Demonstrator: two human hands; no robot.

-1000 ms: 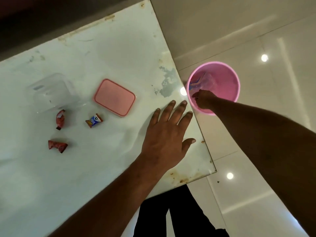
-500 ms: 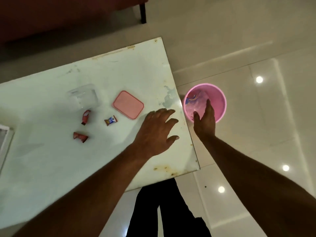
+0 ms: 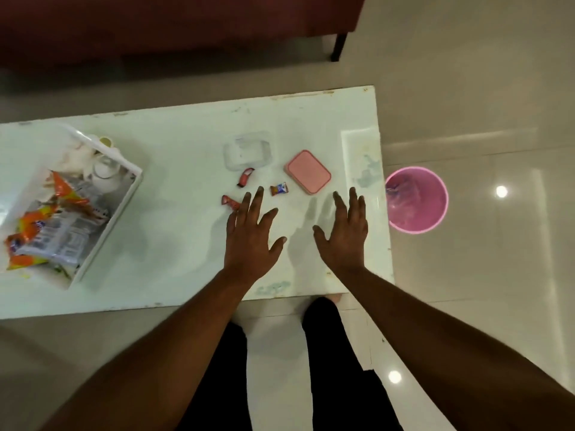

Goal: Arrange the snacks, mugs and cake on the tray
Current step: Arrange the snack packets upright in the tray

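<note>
Now that it has left the bin, right hand hovers, fingers spread.

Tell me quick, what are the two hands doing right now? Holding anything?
Left hand: open, fingers spread flat over the table, holding nothing.
Right hand: open, fingers spread, holding nothing.

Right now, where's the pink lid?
In the head view, the pink lid lies flat on the table toward its right end, just right of the blue-and-orange candy and beyond the right hand.
</note>
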